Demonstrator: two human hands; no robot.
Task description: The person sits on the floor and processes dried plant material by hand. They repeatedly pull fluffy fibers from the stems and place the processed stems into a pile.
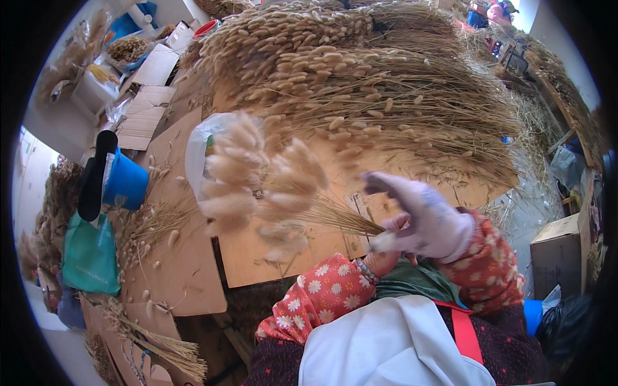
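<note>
A small bunch of dried bunny-tail grass [289, 178] points to the left, its fluffy heads blurred by motion. Its stems end in my bare left hand [386, 251], which wears a beaded bracelet and is closed on them. Over the stem ends is my right hand [425, 222] in a whitish, stained work glove. Its upper fingers are spread, while the lower part touches or nearly touches the left hand; whether it grips any stem is hidden. Behind the hands, a large heap of the same grass [338, 82] covers the back of the wooden tabletop [299, 255].
At left stand a blue bucket [126, 179], a green bag [91, 255] and a white plastic bag [195, 154] on cardboard [178, 270]. A tied bundle of stems [164, 347] lies lower left. A cardboard box [555, 255] stands at right. Someone in pink [499, 13] is far off.
</note>
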